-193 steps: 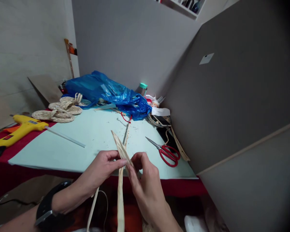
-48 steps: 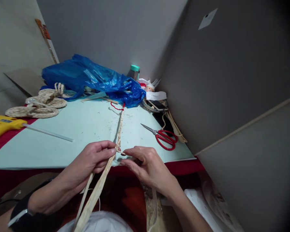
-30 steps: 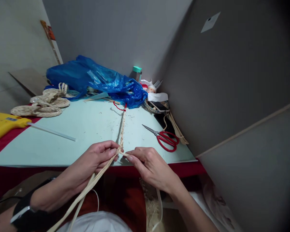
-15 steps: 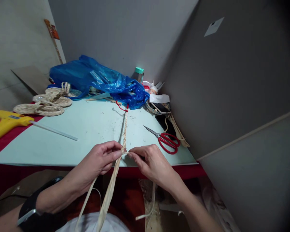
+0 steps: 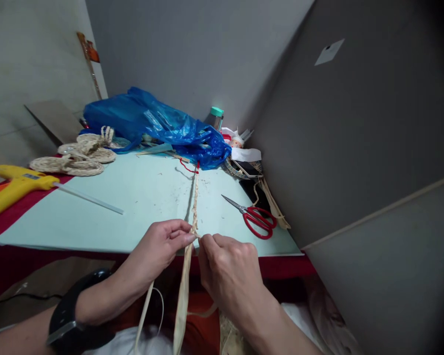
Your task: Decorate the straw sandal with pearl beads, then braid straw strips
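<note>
A thin braid (image 5: 195, 199) of pale, straw-like strands runs from a red cord (image 5: 197, 168) at the back of the table toward me. My left hand (image 5: 172, 239) pinches the near end of the braid between thumb and fingers. Close beside it, my right hand (image 5: 227, 261) is closed on one strand, its fingertips almost touching my left thumb. Loose strands hang below: a wide flat one (image 5: 182, 301) in the middle and a narrower one (image 5: 144, 315) under my left hand.
Red-handled scissors (image 5: 257, 219) lie on the right, tips pointing back left. A yellow glue gun (image 5: 20, 185) with a glue stick sits at the left edge. Coiled woven pieces (image 5: 66, 165), a blue plastic bag (image 5: 151, 123) and a green-lidded bottle (image 5: 215, 117) stand behind. Grey panels rise at back and right.
My right hand has turned, knuckles up, and come lower and nearer my left hand, drawing its strand along. My left hand keeps its pinch. The view has shifted slightly.
</note>
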### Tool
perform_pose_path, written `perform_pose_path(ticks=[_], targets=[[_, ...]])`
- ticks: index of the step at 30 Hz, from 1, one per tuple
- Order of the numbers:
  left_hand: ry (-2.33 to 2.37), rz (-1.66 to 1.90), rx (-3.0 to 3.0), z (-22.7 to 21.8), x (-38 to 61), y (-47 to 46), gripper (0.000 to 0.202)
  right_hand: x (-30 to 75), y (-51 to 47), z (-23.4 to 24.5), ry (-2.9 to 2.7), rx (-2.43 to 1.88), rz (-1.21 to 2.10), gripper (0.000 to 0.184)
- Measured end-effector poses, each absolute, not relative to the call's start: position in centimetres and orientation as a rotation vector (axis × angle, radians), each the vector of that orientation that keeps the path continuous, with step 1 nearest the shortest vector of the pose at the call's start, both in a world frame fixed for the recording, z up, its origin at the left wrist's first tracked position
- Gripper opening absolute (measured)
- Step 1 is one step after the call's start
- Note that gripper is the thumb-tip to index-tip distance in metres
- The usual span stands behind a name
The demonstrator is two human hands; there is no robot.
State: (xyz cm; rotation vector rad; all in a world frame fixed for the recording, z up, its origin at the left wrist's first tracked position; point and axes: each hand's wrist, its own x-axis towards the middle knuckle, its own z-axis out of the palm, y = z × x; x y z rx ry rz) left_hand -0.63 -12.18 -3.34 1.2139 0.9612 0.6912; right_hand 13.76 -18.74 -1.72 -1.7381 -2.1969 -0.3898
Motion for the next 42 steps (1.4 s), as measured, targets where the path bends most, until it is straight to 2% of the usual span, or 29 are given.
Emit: perform_pose_path(ticks=[7,12,16,21,28,34,36,40,42], targets=[[1.040,0.865,1.477,-3.6,-0.2,-12.5,0.012,13.9,-19.2,-1.9,-2.200,-1.791,-0.399,0.016],[1.171,0.900,1.760,-2.9,-0.1,-13.1,0.012,13.8,-19.7,-1.6,-2.154,-1.762,-0.125,0.008],[1.132,0.891,1.670,-3.2,0.2,-13.3,0.012,13.0,-20.4,-1.9,-2.039,-1.693,0.049,0.014],[0.983,0.916,1.274,-4.3,0.3,-13.6,0.006,10.6,-20.8,-4.0,-1.849,-1.600,-0.104,0.019],[0.840,0.811,0.970,-4.1,-0.8,-14.6,0.019,7.9,-20.8,-7.0,-1.704,-1.563,-0.248,0.021],[0.892,0.859,1.029,-4.1,-1.2,-13.7,0.020,10.3,-21.4,-4.7,-1.823,-1.568,-0.260,0.021],[0.879,0.861,1.072,-3.8,-1.3,-13.5,0.019,11.5,-21.1,-3.3,-1.748,-1.585,-0.128,0.023],[0.838,0.855,1.140,-3.4,-1.8,-13.2,0.020,12.0,-19.5,-2.6,-1.724,-1.532,0.530,0.026],[0.857,0.835,1.164,-3.1,-2.1,-13.1,0.022,11.6,-18.9,-3.1,-1.679,-1.516,0.715,0.027]])
